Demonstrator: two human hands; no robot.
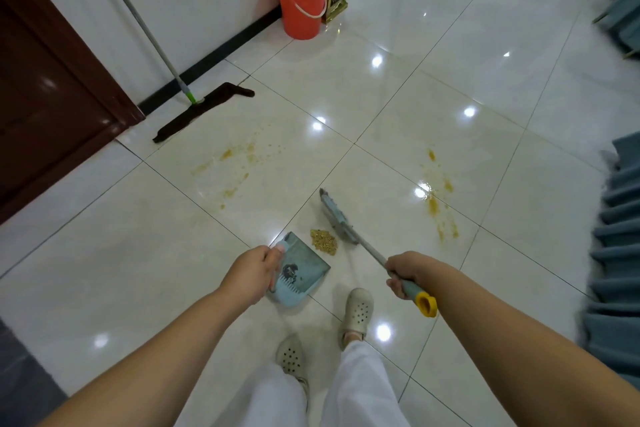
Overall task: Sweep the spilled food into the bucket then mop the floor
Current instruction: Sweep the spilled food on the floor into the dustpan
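Your left hand (254, 272) grips the handle of the pale blue dustpan (300, 272), fingers curled round its near left edge; the pan sits tilted on the floor (121, 253) with its open lip towards the far right, and a dark smudge marks its inside. Your right hand (405, 274) is closed round the broom handle (375, 255), a grey shaft with a blue-grey grip ending in a yellow cap (426, 304) just near of your fist. The shaft runs far and left to the broom head (336, 217), a narrow blue and grey brush resting on the tile. Between the broom head and the dustpan lip lies the spilled food (323, 241), gathered into a small heap of tan, grainy bits, just beside the pan but not in it. Yellowish smears (239, 156) stain the glossy cream tiles farther left, and more streaks (438, 204) lie to the right of the broom. The orange bucket (302, 0), lined with a thin bag and with a white bail handle, stands well apart at the far wall. The mop (204, 111), a dark flat pad on a grey pole, leans on the wall at far left beside a dark brown door (52, 97). Your cream clogs (358, 310) stand near the pan.
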